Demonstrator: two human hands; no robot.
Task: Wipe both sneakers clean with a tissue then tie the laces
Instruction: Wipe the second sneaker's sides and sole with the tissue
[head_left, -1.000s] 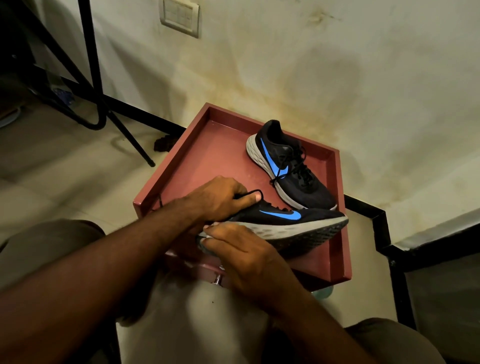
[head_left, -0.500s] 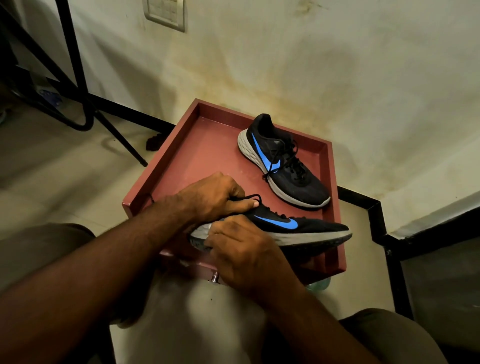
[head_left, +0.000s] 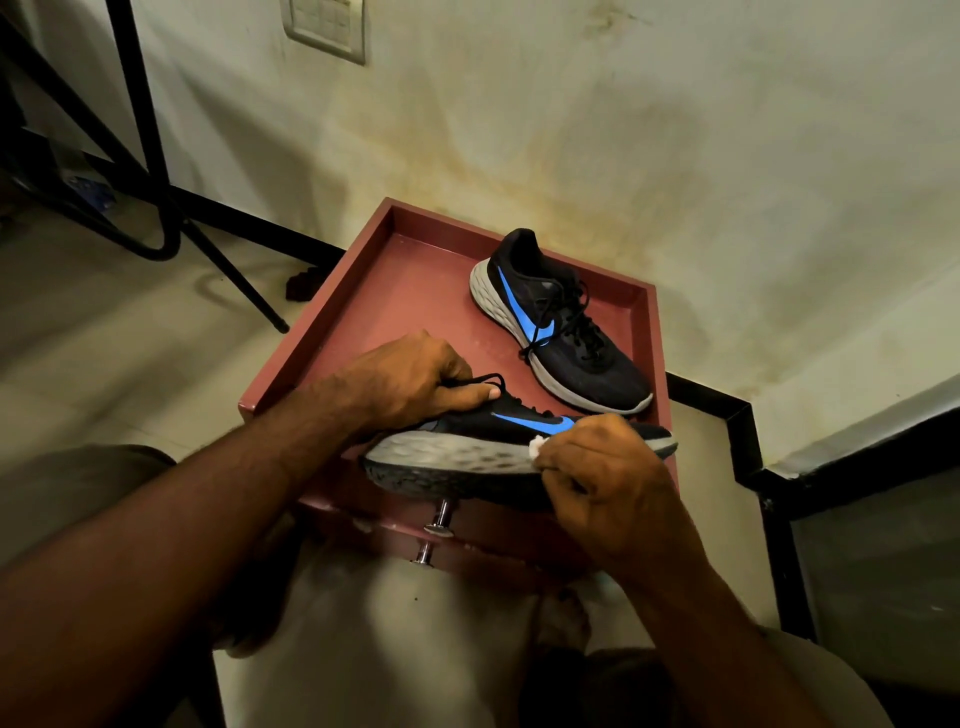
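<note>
Near sneaker (head_left: 467, 457): black with a blue swoosh, tipped on its side at about 6 o'clock on the desk, its grey midsole and dark outsole turned toward the camera, toe pointing to 3 o'clock.
Left hand (head_left: 410, 379): its grip is clamped on the near sneaker at the collar end, fingers curled over the top by the lace loop, thumb lying along the upper.
Right hand (head_left: 608, 478): its grip is clamped on the tissue, fingers curled, knuckles toward the camera, pressed against the midsole toward the toe end.
Tissue (head_left: 537, 445): a small white wad, mostly hidden by the fingers, touching the upper edge of the grey midsole just below the tip of the swoosh.
Far sneaker (head_left: 556, 322): same make, upright on its sole at about 1 o'clock on the desk, heel toward 11 o'clock, laces loose over the tongue, well apart from both hands.
Desk (head_left: 363, 312): a reddish, tray-like top with a raised rim; two metal knobs (head_left: 439, 525) stick out of its near face.
Surroundings: stained pale wall behind, pale floor, black metal legs at 10 o'clock.
</note>
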